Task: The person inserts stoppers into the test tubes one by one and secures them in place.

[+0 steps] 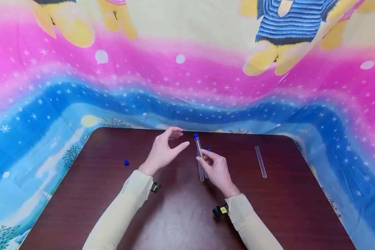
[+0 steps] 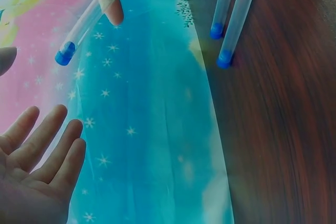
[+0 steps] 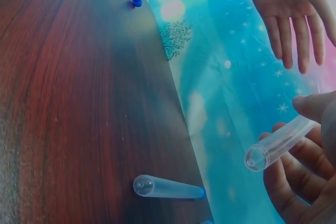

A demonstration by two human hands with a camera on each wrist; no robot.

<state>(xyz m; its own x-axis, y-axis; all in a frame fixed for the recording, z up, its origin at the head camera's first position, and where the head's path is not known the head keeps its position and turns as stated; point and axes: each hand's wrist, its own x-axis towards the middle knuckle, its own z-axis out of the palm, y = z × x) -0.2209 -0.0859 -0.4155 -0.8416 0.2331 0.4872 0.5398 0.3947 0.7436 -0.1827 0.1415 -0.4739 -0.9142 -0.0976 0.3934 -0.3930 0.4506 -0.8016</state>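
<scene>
My right hand (image 1: 218, 170) pinches a clear plastic test tube (image 1: 198, 146) between thumb and fingers, above the table. A blue cap (image 2: 65, 54) sits on the tube's upper end, while its rounded lower end (image 3: 256, 158) points down. Just left of the capped end, my left hand (image 1: 164, 150) holds nothing; its fingers are spread and apart from the tube. Two more capped tubes lie on the table, a nearer one (image 2: 241, 14) and another (image 2: 224, 1) in the left wrist view. In the head view they are mostly hidden behind the right hand.
A loose blue cap (image 1: 126, 162) lies on the left of the dark wooden table (image 1: 181, 215). An uncapped clear tube (image 1: 260, 162) lies at the right. A patterned cloth (image 1: 187, 86) hangs around the table's back and sides.
</scene>
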